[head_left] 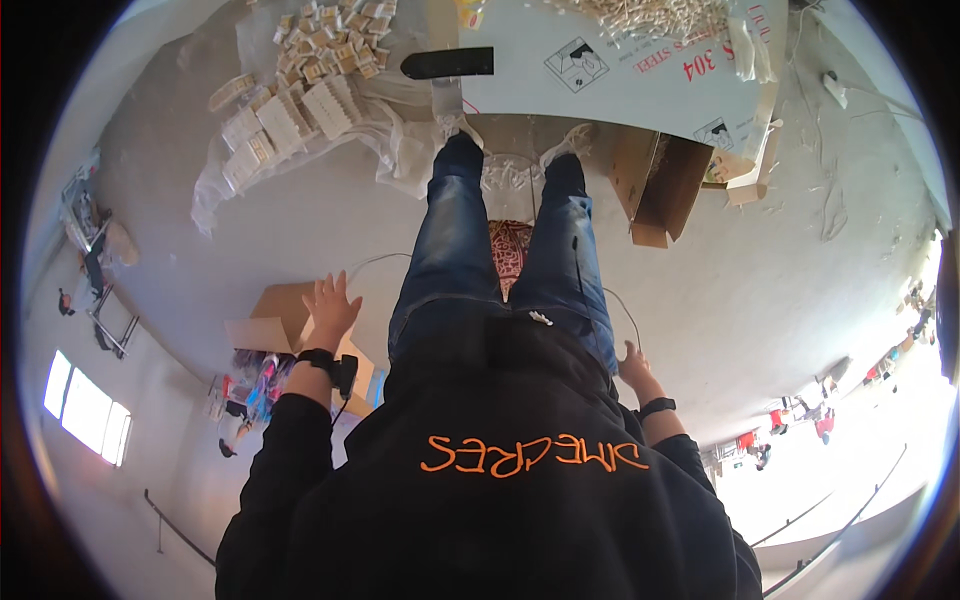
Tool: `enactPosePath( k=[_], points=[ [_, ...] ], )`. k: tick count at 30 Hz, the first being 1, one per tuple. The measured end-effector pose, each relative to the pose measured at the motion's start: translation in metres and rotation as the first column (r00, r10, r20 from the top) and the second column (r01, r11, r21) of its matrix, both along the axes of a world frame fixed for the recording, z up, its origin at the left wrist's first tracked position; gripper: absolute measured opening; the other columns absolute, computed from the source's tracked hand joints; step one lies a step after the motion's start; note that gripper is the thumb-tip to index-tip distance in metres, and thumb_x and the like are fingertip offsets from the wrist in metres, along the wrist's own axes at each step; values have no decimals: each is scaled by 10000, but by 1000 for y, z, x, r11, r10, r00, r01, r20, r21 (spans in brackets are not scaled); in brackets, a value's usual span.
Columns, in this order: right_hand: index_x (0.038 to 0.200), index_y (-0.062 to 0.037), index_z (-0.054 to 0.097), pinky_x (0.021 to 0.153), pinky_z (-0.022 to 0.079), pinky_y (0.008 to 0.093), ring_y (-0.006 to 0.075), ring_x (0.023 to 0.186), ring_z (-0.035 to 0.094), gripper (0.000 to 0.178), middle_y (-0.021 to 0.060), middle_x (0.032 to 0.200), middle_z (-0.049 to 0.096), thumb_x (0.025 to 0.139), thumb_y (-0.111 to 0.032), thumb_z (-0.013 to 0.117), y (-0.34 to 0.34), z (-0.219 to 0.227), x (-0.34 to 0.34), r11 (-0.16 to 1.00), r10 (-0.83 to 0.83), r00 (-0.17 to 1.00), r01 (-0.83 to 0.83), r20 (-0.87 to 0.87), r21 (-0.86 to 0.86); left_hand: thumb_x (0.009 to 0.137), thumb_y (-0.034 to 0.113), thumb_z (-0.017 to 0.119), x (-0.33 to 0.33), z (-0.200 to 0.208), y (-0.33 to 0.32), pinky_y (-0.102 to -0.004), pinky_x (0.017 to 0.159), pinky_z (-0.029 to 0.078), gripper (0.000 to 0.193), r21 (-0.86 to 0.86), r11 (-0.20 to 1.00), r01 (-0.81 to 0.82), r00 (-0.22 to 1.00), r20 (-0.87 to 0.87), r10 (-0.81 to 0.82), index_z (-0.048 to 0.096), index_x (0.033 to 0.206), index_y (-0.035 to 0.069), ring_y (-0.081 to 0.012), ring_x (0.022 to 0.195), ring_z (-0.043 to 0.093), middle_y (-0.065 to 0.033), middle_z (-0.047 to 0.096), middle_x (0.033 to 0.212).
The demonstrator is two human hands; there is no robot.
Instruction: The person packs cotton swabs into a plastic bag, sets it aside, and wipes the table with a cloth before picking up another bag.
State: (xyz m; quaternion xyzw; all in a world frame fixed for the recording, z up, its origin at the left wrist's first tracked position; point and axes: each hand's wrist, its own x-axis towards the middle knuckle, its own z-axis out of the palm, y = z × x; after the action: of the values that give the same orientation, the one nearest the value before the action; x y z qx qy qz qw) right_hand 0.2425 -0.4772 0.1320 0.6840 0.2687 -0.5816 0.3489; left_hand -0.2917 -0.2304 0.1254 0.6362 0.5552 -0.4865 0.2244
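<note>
My left hand [332, 308] is raised beside my left thigh with its fingers spread, holding nothing. Close below it is an open cardboard box [283, 312]. On the other side, my right hand [633, 364] hangs low by my right hip. Its fingers show only in part; they look loose and apart, with nothing visible in them. A thin curved line like a cable [627, 305] runs near that hand. A small white piece [540, 318] lies at my lap. Both wrists carry black bands, the left one with a small black device [344, 377].
Ahead stands a table with a pale printed sheet [560, 95], bearing a black flat strip [450, 63] and a heap of thin white sticks [660, 14]. Left of it are small beige packs [335, 40] and larger bundles [284, 122] on clear plastic. An open carton [660, 185] sits right.
</note>
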Motion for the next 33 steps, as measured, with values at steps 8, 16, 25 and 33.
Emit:
enactPosePath(
  k=[8,16,25,33],
  points=[
    [1427,-182,148,1027,315,486,466,1246,325,846,216,1447,178,776,-417,635,4,28,-4,885,265,924,-119,276,-450,833,295,557,-32,-22,-128,-448,808,473,603,-428,791,-437,887,-64,457,309,1356,128,-389,939,584,-209,610,1008],
    [1256,-78,420,797,493,433,341,958,605,446,236,1004,615,825,-149,511,-131,22,16,883,135,988,-154,-74,-443,784,204,525,-66,22,-195,-464,738,495,269,-677,697,-237,969,-114,218,650,969,55,-370,889,615,-236,621,969],
    [828,-69,706,745,506,393,254,854,653,149,147,873,670,756,-140,597,-184,-63,41,738,208,940,-331,-269,-587,810,212,462,-84,-66,-180,-449,768,473,282,-877,355,-324,946,-305,111,667,941,69,-316,880,633,-164,654,935],
    [820,-81,687,662,525,354,198,721,672,141,89,792,684,792,-116,554,-85,-271,43,897,22,998,3,51,-442,816,109,458,-69,-262,-138,-384,678,497,208,-839,515,-175,974,-72,214,630,899,26,-247,780,647,-135,669,873]
  ],
)
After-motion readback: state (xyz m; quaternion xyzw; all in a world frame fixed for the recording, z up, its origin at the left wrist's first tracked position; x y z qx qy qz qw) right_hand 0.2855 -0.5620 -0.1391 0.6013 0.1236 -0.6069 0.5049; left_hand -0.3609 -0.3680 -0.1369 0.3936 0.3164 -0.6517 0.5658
